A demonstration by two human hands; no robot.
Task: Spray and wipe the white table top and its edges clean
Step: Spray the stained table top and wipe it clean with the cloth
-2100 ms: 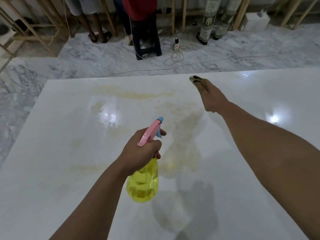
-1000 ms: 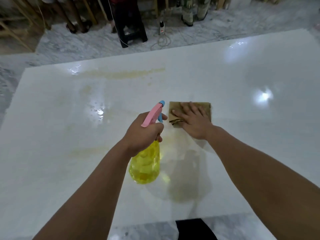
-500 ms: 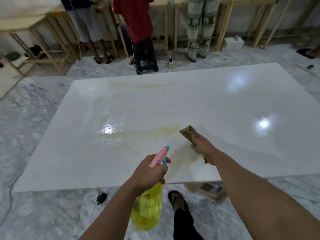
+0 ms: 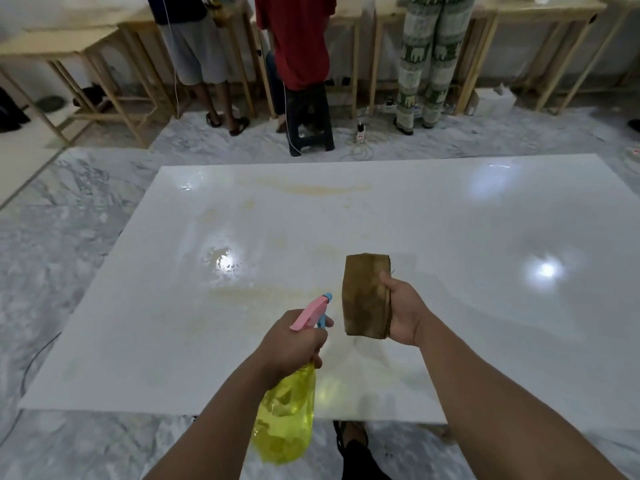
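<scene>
The glossy white table top fills the middle of the head view, with yellowish wet streaks near its far edge and centre. My left hand grips a yellow spray bottle by its pink and blue trigger head, held over the near edge with the nozzle pointing away from me. My right hand holds a folded brown cloth lifted off the surface, its flat face turned toward me.
Three people stand with their backs to me beyond the far edge, at wooden-framed benches. A black stool and a power strip with cable sit on the marble floor. My foot shows below the near edge.
My right hand has lifted the cloth off the table and turned it upright. The camera has pulled back and tilted up. The spray bottle stays in my left hand.
</scene>
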